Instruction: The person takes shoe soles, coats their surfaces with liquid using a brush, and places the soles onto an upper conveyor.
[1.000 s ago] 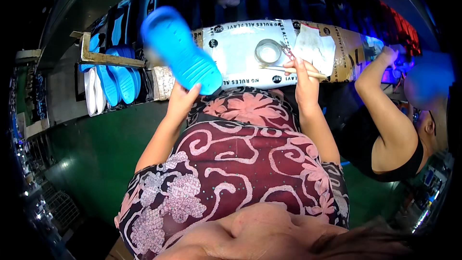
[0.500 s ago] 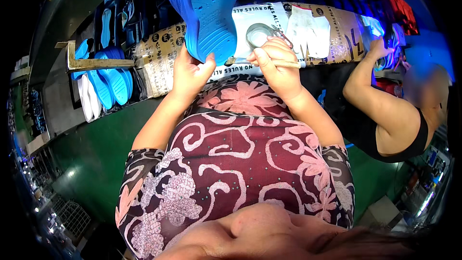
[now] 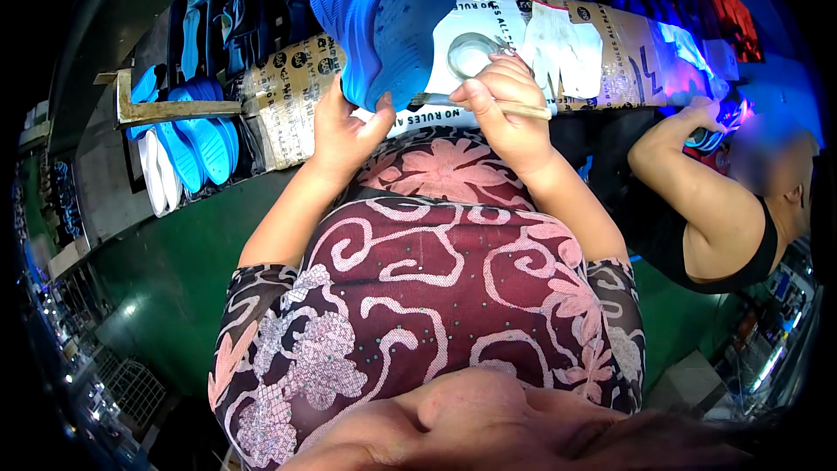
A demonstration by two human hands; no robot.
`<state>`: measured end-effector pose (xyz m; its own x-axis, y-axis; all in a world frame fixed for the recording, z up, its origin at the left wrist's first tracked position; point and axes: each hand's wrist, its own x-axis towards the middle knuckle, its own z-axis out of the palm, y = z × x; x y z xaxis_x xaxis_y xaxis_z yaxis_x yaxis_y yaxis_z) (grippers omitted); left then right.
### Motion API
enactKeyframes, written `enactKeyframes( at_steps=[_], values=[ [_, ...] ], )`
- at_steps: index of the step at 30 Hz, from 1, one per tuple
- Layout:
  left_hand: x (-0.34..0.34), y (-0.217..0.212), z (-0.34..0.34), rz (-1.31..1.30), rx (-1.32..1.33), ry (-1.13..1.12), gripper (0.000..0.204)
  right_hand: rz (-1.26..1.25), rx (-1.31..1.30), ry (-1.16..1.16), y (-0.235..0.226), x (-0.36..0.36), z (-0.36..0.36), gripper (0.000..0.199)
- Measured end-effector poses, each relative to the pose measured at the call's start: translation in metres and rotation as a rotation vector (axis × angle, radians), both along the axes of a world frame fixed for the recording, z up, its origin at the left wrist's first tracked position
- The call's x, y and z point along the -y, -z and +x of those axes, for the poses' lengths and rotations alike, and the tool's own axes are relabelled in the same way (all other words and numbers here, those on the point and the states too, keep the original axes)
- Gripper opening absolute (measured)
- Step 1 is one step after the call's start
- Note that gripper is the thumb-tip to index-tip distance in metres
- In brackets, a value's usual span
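My left hand grips a large blue shoe sole by its near end, thumb on the right side of the rim. The sole is tilted, with its ridged side wall at the left and its hollow inner face turned to the right. Closed around a thin brush with a pale wooden handle is my right hand. The brush points left, its tip close to the sole's near rim; I cannot tell if they touch. Just beyond my right hand stands a round glass dish on white printed paper.
Cardboard covers the bench, with a white glove on it. Blue soles and white soles sit at the left by a wooden bar. Dark racks lie beyond. A co-worker's arm works at the right.
The blue sole has tipped and turned, so more of its ridged side wall shows and less of its inner face. The brush stays near its rim. The co-worker's hand has shifted slightly.
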<state>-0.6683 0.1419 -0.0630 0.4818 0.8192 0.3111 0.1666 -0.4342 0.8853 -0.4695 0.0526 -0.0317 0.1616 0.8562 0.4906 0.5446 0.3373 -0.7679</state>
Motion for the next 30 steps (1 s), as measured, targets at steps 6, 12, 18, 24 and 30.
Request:
enactKeyframes(
  at_steps=[6, 12, 18, 24, 30],
  values=[
    [0.001, -0.004, 0.003, 0.014, 0.046, 0.000, 0.039, -0.019, 0.051, 0.047, -0.001, 0.003, 0.006, 0.025],
    [0.002, -0.002, 0.006, -0.008, 0.094, -0.005, 0.038, 0.044, 0.107, -0.022, -0.006, -0.001, -0.001, 0.022],
    [-0.002, 0.000, 0.009, 0.231, 0.086, -0.031, 0.040, 0.011, 0.095, -0.019, -0.008, 0.000, -0.006, 0.023],
    [-0.009, 0.008, 0.003, 0.409, 0.039, -0.033, 0.047, 0.013, -0.029, -0.007, -0.007, 0.005, -0.004, 0.025],
    [-0.006, -0.002, 0.002, 0.452, -0.015, 0.011, 0.051, 0.076, 0.023, 0.018, -0.003, -0.003, -0.006, 0.020]
  ],
)
